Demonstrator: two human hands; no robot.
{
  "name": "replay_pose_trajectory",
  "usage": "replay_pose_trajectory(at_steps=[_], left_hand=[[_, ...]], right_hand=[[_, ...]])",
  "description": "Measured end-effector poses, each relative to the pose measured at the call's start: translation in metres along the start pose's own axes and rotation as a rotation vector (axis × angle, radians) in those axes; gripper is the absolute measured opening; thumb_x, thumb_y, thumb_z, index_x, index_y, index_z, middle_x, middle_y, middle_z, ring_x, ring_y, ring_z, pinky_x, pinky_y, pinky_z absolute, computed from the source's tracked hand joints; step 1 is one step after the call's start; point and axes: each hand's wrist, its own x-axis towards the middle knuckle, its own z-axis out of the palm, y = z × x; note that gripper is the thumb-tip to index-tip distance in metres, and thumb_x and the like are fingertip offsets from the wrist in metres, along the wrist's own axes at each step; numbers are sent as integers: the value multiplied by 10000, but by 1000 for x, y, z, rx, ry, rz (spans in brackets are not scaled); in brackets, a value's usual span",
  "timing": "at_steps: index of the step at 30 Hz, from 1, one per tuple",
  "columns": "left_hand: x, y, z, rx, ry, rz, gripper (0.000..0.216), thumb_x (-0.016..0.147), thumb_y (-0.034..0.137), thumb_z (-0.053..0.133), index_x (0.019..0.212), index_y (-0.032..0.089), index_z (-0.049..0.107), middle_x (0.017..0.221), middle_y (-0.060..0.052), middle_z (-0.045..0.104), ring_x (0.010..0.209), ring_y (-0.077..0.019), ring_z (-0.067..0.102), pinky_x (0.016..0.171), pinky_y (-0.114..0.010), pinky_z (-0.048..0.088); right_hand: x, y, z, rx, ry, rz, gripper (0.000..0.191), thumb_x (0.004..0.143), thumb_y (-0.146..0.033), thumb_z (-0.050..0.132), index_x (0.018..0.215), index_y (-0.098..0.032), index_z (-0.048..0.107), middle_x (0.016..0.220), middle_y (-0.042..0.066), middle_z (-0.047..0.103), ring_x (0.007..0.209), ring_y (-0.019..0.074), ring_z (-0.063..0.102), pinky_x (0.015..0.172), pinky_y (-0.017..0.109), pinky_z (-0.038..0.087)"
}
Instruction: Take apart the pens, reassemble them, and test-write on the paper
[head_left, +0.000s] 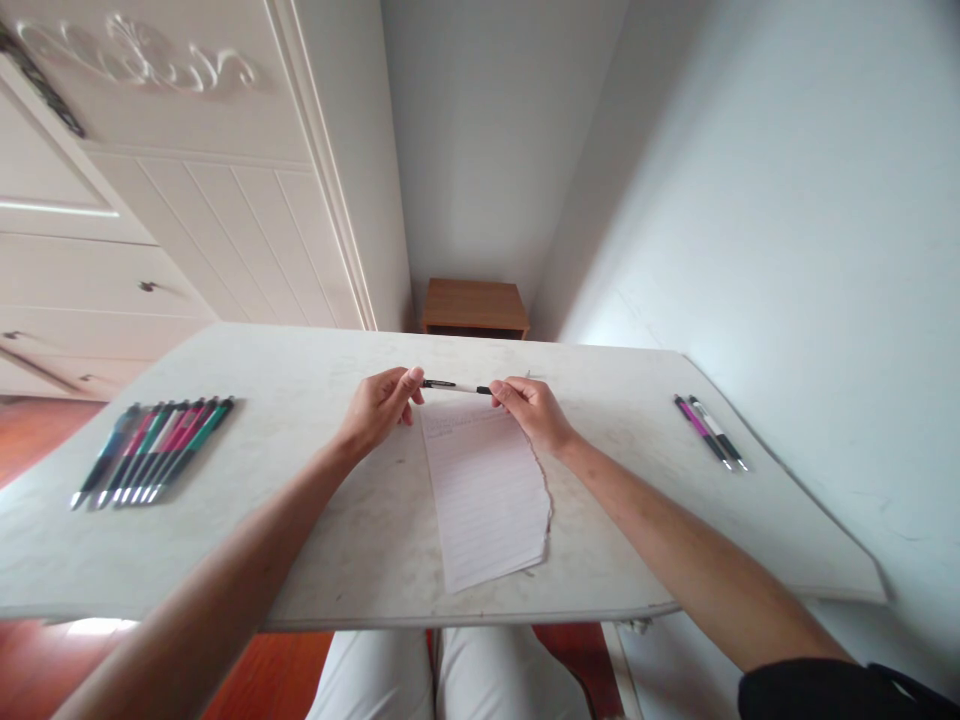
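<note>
A white pen with black ends (466,388) is held level between my two hands, just above the top of a sheet of paper. My left hand (380,405) pinches one end between thumb and fingers. At the other end, the fingertips of my right hand (534,408) are closed on the pen. Beneath lies the torn-edged lined paper (487,500), with some faint handwriting along its top lines. Its ragged edge runs down the right side, close to my right wrist.
Several coloured pens (154,450) lie in a row at the table's left. Two more pens, one purple (703,432) and one white and black (718,433), lie at the right. The white table (315,560) meets a wall on the right; a wooden stand (476,303) is beyond it.
</note>
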Motion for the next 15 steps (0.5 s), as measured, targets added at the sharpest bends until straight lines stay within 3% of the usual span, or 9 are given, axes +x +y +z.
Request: replay_pose_trajectory(at_steps=[2,4,8,11,15], left_hand=[[-1,3,0,-31,13,30,481,797,568,650,1018,140,645,867,-73,696,514,-111,588,461,-216,432],[0,5,0,-23,20,36,490,749,500,714,1081,146,639,846,-61,701,507,-115,593,445,-213,415],[2,4,0,91,12,-1,327,773,409,668,954,139,696,492,19,586,429,-118,526,421,-209,366],[3,2,0,118,11,22,283,814,427,606,823,155,686,511,17,588,444,-113,534,447,-208,395],[0,3,0,136,-23,38,489,895,564,464,636,164,575,544,1,576,438,-99,522,452,-202,402]], right_hand=[[1,1,0,-6,7,7,503,896,-612,491,658,-183,601,582,-4,515,605,144,494,600,272,374],[1,1,0,-8,12,17,506,894,-615,490,657,-183,603,575,-6,509,600,144,494,596,270,372],[1,1,0,-16,8,30,511,889,-620,491,648,-183,598,559,-11,488,585,141,478,581,268,360],[1,2,0,-7,-8,31,511,890,-623,488,657,-182,602,563,-9,488,581,140,470,572,266,356],[1,2,1,7,-15,33,515,890,-627,485,666,-180,609,575,-8,501,585,138,477,572,262,359]])
